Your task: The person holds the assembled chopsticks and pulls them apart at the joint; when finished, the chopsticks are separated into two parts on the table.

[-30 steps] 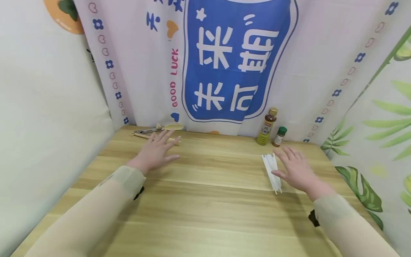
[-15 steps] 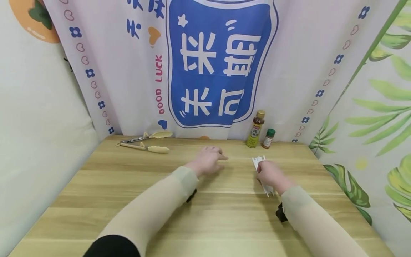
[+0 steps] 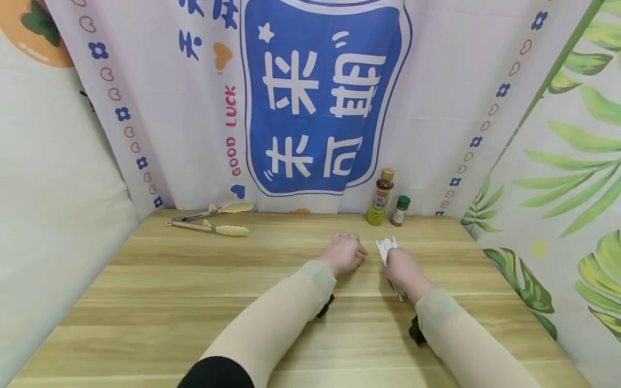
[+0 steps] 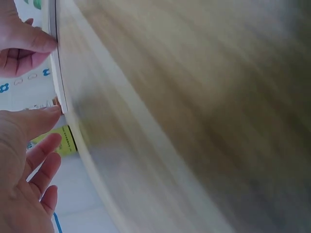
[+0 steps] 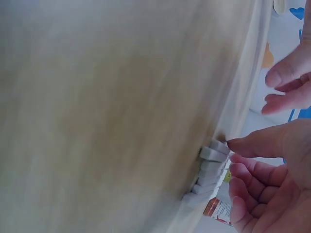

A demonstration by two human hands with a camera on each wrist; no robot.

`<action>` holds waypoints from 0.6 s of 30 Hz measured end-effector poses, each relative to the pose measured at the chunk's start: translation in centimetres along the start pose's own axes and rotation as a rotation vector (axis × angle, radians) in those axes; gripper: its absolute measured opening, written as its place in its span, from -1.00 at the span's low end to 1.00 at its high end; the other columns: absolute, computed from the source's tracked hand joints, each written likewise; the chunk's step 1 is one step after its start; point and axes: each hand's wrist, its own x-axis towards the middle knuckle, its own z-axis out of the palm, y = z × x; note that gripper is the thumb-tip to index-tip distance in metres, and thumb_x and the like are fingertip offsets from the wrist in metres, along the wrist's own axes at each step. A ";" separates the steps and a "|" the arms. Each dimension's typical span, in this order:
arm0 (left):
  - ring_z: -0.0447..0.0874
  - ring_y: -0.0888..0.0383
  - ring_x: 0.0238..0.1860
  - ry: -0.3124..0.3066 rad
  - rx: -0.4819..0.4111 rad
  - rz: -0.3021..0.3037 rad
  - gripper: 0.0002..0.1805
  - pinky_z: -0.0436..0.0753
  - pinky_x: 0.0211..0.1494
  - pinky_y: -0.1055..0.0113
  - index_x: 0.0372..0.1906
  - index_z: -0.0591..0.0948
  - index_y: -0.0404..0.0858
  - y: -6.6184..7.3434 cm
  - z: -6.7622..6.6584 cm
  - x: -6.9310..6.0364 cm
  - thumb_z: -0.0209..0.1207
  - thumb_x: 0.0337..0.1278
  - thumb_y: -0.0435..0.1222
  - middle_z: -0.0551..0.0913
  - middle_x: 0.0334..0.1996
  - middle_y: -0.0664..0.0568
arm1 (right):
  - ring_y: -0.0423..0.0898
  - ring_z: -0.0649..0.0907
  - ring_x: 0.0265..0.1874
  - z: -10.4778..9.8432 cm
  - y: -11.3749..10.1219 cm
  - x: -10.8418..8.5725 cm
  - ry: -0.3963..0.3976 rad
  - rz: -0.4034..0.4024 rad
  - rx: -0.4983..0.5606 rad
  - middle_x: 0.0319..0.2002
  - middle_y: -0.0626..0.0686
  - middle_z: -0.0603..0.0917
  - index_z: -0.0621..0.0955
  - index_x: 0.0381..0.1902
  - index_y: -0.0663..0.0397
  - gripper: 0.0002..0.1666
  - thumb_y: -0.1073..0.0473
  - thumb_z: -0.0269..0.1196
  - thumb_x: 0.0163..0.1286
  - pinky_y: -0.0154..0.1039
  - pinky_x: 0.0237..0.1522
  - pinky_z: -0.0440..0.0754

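In the head view, a bundle of several thin white sticks (image 3: 386, 247) lies on the wooden table, right of the middle. My right hand (image 3: 405, 270) is over the bundle and covers its middle. The right wrist view shows the squarish ends of the sticks (image 5: 206, 174) side by side, with the right thumb (image 5: 257, 143) at one edge and the curled fingers against them. My left hand (image 3: 343, 253) is just left of the bundle, fingers loosely bent and nothing in them. From the left wrist, the left thumb (image 4: 41, 119) appears close to a stick's end; whether it touches, I cannot tell.
Kitchen tongs (image 3: 211, 221) with cream tips lie spread at the back left of the table (image 3: 194, 302). An oil bottle (image 3: 380, 198) and a small green-capped spice jar (image 3: 400, 210) stand behind the sticks. A printed cloth (image 3: 301, 108) hangs along the back edge.
My left hand has moved right from beside the tongs to beside the sticks. The right hand has come down onto the sticks and its fingers have curled. The camera view has shifted.
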 end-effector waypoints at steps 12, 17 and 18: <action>0.48 0.13 0.07 0.031 -0.014 -0.011 -0.74 0.34 0.12 0.23 0.02 0.73 0.05 0.8 0.7 0.7 0.28 0.25 -0.13 0.61 -0.05 0.18 | 0.03 0.54 -0.54 -0.2 -0.7 0.1 0.034 0.067 -0.059 -0.47 0.13 0.55 0.52 -0.44 0.22 -0.95 0.42 0.17 0.18 -0.13 -0.50 0.53; 0.50 0.13 0.03 0.041 -0.006 0.014 -0.76 0.36 0.13 0.21 0.01 0.74 0.05 1.2 0.8 1.1 0.25 0.27 -0.15 0.62 -0.09 0.18 | 0.04 0.53 -0.54 0.4 -1.2 0.4 0.044 0.029 -0.133 -0.48 0.12 0.57 0.54 -0.49 0.18 -0.91 0.41 0.17 0.18 -0.09 -0.48 0.53; 0.51 0.13 0.02 0.044 -0.001 0.023 -0.76 0.37 0.14 0.20 0.01 0.74 0.06 1.3 0.9 1.2 0.25 0.27 -0.16 0.62 -0.10 0.18 | 0.04 0.53 -0.54 0.6 -1.3 0.4 0.048 0.019 -0.137 -0.48 0.12 0.58 0.54 -0.50 0.18 -0.91 0.41 0.18 0.16 -0.09 -0.47 0.53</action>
